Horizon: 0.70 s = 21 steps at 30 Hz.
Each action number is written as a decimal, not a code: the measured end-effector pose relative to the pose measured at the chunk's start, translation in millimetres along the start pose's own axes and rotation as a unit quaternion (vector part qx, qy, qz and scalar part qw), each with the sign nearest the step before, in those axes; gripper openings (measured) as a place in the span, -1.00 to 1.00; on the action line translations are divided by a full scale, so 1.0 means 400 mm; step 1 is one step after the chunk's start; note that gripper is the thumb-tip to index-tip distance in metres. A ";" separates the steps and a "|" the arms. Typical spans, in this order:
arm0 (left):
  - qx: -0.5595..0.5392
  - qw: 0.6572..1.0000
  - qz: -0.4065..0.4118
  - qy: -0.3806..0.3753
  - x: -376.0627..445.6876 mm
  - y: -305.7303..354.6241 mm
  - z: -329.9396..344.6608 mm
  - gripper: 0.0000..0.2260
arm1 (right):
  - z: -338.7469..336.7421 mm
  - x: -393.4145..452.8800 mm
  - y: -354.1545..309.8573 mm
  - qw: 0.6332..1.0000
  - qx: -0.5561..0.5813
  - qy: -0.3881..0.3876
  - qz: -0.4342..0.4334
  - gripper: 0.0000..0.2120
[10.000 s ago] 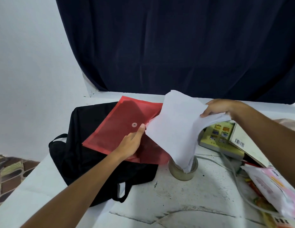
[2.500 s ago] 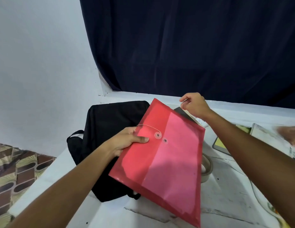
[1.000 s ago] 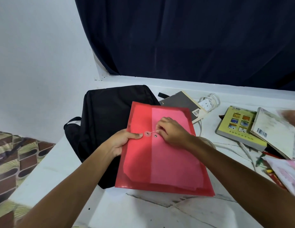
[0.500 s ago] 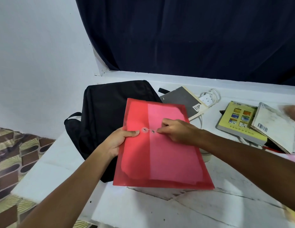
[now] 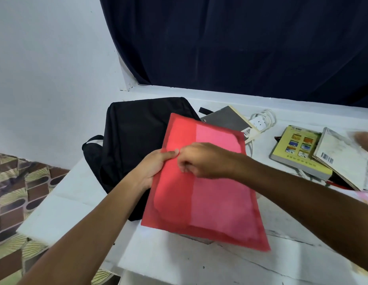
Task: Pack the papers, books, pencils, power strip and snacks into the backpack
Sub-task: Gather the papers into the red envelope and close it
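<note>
A red translucent envelope folder (image 5: 207, 194) with the papers showing through it lies half on the black backpack (image 5: 137, 132) and half on the white table. My left hand (image 5: 156, 167) grips its left edge, thumb on top. Over the folder's middle my right hand (image 5: 201, 159) pinches at the string clasp, fingers closed; the clasp itself is hidden under the hand. The backpack lies flat and looks closed.
A grey book (image 5: 228, 120) and a white power strip (image 5: 261, 122) with coiled cord lie behind the folder. A yellow book (image 5: 296, 149) and a pale book (image 5: 341, 157) are at right, with red pencils (image 5: 335, 184) under them. The table's left edge (image 5: 49, 204) drops to a patterned floor.
The papers went into the red folder and its flap was closed. In the last second my right hand slid left along the clasp until it met my left thumb.
</note>
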<state>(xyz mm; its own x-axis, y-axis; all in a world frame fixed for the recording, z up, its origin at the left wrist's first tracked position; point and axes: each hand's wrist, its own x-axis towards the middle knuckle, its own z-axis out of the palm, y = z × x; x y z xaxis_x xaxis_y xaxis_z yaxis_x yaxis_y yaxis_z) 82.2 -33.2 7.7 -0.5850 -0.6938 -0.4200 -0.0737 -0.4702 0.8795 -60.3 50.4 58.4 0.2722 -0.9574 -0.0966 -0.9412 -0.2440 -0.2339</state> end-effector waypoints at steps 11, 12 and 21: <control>0.098 0.991 -0.019 0.094 -0.030 0.021 -0.003 -0.43 | -0.006 0.098 0.109 0.969 0.233 0.058 0.052 -0.93; 0.084 0.993 -0.024 0.079 -0.032 0.018 -0.006 -0.44 | -0.003 0.096 0.119 0.967 0.240 0.061 0.058 -0.93; 0.039 0.999 -0.037 -0.009 -0.015 -0.002 -0.038 -0.81 | 0.072 -0.024 0.193 0.981 -0.112 0.154 -0.044 -0.80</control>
<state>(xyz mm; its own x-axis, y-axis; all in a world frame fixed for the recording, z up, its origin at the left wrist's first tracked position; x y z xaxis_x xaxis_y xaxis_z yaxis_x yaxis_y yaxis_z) 98.1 -36.8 6.0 -0.5900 -0.6482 -0.4814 -0.1798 -0.4758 0.8610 -130.0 45.4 13.2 0.3132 -0.9241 0.2190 -0.9466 -0.3223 -0.0059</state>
